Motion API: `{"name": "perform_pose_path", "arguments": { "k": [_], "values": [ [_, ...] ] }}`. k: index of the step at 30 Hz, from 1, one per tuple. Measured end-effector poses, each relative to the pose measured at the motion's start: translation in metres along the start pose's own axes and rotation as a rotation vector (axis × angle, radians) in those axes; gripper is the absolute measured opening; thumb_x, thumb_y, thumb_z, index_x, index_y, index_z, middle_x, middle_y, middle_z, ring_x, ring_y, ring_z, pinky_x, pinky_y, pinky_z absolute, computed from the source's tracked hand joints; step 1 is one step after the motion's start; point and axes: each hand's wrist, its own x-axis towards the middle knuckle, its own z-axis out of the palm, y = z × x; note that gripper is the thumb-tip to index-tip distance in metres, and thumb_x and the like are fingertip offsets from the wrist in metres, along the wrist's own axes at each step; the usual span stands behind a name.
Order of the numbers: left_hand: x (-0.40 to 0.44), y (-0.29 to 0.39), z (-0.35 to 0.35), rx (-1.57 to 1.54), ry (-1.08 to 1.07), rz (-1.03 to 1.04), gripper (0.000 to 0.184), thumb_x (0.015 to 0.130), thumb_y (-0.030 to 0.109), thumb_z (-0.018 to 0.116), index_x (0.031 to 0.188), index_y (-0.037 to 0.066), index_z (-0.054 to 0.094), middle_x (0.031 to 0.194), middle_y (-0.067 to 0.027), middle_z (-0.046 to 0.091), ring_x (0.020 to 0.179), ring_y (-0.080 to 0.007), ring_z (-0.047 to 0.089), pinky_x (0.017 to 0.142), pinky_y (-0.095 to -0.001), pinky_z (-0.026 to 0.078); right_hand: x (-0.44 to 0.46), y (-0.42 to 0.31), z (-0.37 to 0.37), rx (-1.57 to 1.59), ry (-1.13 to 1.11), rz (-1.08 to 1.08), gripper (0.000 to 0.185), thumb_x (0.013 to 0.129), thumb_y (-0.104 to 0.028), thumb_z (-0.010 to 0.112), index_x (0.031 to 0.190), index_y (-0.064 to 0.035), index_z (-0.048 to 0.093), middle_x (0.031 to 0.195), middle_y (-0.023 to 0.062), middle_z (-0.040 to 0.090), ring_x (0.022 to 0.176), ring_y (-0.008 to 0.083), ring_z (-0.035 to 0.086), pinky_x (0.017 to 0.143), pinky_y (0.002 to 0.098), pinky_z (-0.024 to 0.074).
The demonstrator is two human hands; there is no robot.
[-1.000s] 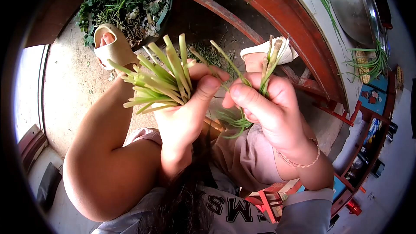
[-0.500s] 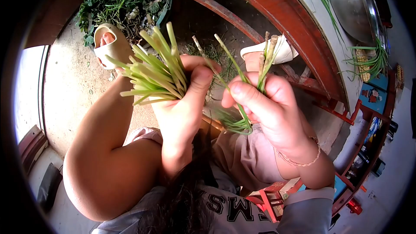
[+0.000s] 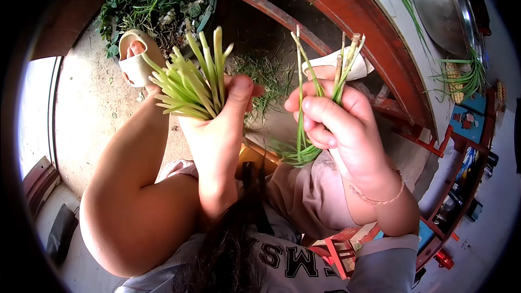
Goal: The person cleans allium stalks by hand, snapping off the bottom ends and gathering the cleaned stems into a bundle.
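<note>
A thick bunch of pale green stems [image 3: 187, 84] fans upward out of my left hand [image 3: 220, 125], whose fingers are wrapped round it. My right hand [image 3: 344, 122] is closed on a thinner bunch of green stalks [image 3: 341, 78] with brownish root ends pointing up. Two of its stalks [image 3: 300, 76] stand apart, near the fingertips. Thin green leaves [image 3: 298, 153] hang below the right fingers. The two hands are apart, with floor visible between them.
Loose green trimmings [image 3: 266, 81] lie on the floor. A heap of leafy greens [image 3: 163, 0] is at the upper left. On the right stands a red-edged table [image 3: 380, 38] with a metal basin [image 3: 439, 8], more green stalks [image 3: 472, 78] and corn [image 3: 453, 81].
My hands have moved apart. The thin stalk between them is now upright at my right hand. My left hand has shifted slightly left with its bunch.
</note>
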Motion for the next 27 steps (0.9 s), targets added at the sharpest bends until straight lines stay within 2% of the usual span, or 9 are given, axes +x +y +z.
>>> {"name": "perform_pose_path", "arguments": {
  "k": [1,3,6,7,11,15,20,22,27],
  "values": [
    [0.000,0.001,-0.001,0.000,0.000,-0.001,0.010,0.066,0.001,0.064,0.074,0.001,0.059,0.064,-0.0003,0.055,0.056,-0.0048,0.045,0.049,-0.0165,0.035,0.000,0.000,-0.001,0.011,-0.020,0.005,0.013,0.078,-0.013,0.051,0.081,-0.0021,0.055,0.060,-0.0036,0.047,0.045,-0.0006,0.032,0.040,0.0124,0.0221],
    [0.000,0.006,-0.004,0.285,-0.149,0.109,0.014,0.067,0.001,0.063,0.080,0.000,0.059,0.068,-0.0007,0.056,0.058,-0.0052,0.047,0.050,-0.0168,0.037,0.000,0.000,-0.003,0.011,-0.024,0.000,0.013,0.078,-0.013,0.051,0.081,-0.0020,0.055,0.062,-0.0030,0.048,0.045,-0.0007,0.031,0.040,0.0125,0.0220],
    [-0.003,0.008,-0.001,0.152,-0.143,0.024,0.014,0.068,0.002,0.063,0.080,0.000,0.059,0.071,-0.0020,0.057,0.060,-0.0065,0.049,0.053,-0.0173,0.038,0.000,-0.002,-0.004,0.015,-0.046,0.000,0.012,0.078,-0.013,0.052,0.082,-0.0018,0.055,0.065,-0.0013,0.052,0.047,-0.0008,0.034,0.042,0.0124,0.0240],
    [-0.003,0.006,-0.004,0.045,-0.219,-0.034,0.019,0.067,0.003,0.064,0.085,-0.001,0.057,0.074,-0.0035,0.057,0.064,-0.0084,0.051,0.056,-0.0189,0.041,0.000,-0.003,-0.005,0.019,-0.064,0.005,0.012,0.078,-0.012,0.052,0.082,-0.0016,0.055,0.068,-0.0004,0.053,0.049,-0.0007,0.036,0.043,0.0122,0.0261],
    [-0.004,0.006,-0.004,0.068,-0.402,-0.041,0.033,0.064,0.003,0.067,0.094,-0.002,0.053,0.076,-0.0051,0.057,0.071,-0.0108,0.053,0.063,-0.0225,0.043,0.001,-0.001,-0.004,0.042,-0.058,-0.084,0.012,0.078,-0.011,0.052,0.084,-0.0013,0.055,0.071,0.0004,0.055,0.055,0.0001,0.042,0.049,0.0122,0.0311],
    [-0.007,0.011,-0.006,0.063,-0.522,-0.175,0.027,0.065,0.001,0.066,0.089,-0.002,0.053,0.076,-0.0048,0.057,0.070,-0.0099,0.053,0.063,-0.0222,0.043,0.001,-0.001,-0.006,0.074,-0.093,-0.102,0.011,0.078,-0.009,0.053,0.084,0.0009,0.054,0.073,0.0018,0.056,0.063,0.0041,0.049,0.057,0.0148,0.0375],
    [-0.007,0.007,-0.006,0.038,-0.474,-0.153,0.019,0.066,0.001,0.065,0.082,-0.001,0.055,0.074,-0.0038,0.057,0.067,-0.0090,0.053,0.060,-0.0208,0.042,0.002,-0.001,-0.004,0.073,-0.102,-0.106,0.011,0.077,-0.007,0.053,0.081,0.0026,0.053,0.071,0.0035,0.056,0.065,0.0078,0.052,0.058,0.0171,0.0405],
    [-0.007,0.008,-0.006,0.060,-0.477,-0.147,0.018,0.066,0.000,0.065,0.081,0.000,0.055,0.072,-0.0031,0.057,0.063,-0.0078,0.051,0.056,-0.0198,0.041,0.002,-0.002,-0.003,-0.114,-0.049,-0.169,0.012,0.078,-0.009,0.054,0.081,0.0024,0.053,0.069,0.0027,0.055,0.061,0.0059,0.050,0.055,0.0160,0.0395],
    [-0.009,0.006,0.000,0.071,-0.396,-0.077,0.016,0.066,-0.001,0.064,0.079,0.000,0.055,0.068,-0.0018,0.055,0.058,-0.0065,0.049,0.052,-0.0190,0.039,0.004,0.006,-0.007,-0.277,0.003,-0.263,0.012,0.077,-0.010,0.056,0.080,0.0014,0.053,0.064,-0.0009,0.052,0.056,0.0025,0.046,0.050,0.0147,0.0363]
  ]
}}
